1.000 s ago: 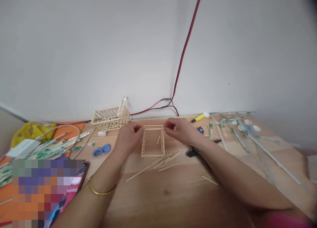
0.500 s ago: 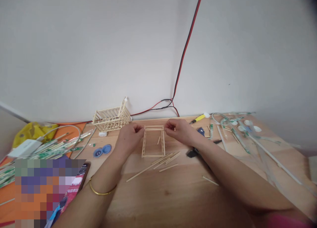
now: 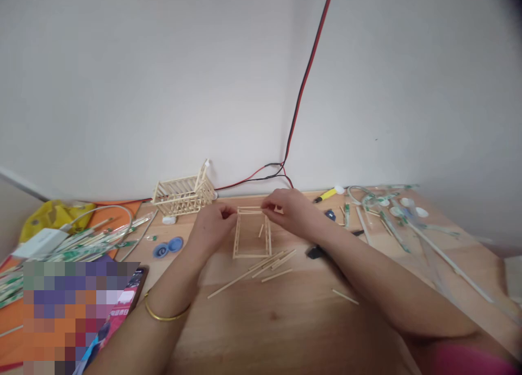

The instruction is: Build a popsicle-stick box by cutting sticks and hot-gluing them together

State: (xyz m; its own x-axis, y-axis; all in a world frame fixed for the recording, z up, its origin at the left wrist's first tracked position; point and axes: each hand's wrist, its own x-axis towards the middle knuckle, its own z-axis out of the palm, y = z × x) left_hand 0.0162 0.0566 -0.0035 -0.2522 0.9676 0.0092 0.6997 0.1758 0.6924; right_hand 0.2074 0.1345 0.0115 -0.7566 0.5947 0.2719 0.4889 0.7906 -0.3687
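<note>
A small rectangular frame of thin wooden sticks (image 3: 252, 256) lies on the table, its sides built up in layers. At its far left corner, my left hand (image 3: 215, 224) is closed, thumb and forefinger pinching the frame. My right hand (image 3: 290, 214) is also closed, its fingertips on the far crosspiece by the right corner and partly covering it. One short stick (image 3: 261, 231) lies inside the frame. Several loose wooden sticks (image 3: 272, 263) lie just in front of it.
Behind my left hand stands a stick basket (image 3: 181, 194). A blue round container (image 3: 161, 250), bagged sticks (image 3: 98, 236) and a phone (image 3: 136, 288) are at left. A yellow-handled cutter (image 3: 327, 194), black tool (image 3: 316, 252) and plastic wrappers (image 3: 395, 228) are at right.
My right hand has shifted left, from beside the far right corner onto the far crosspiece. My left hand and the frame stay in place.
</note>
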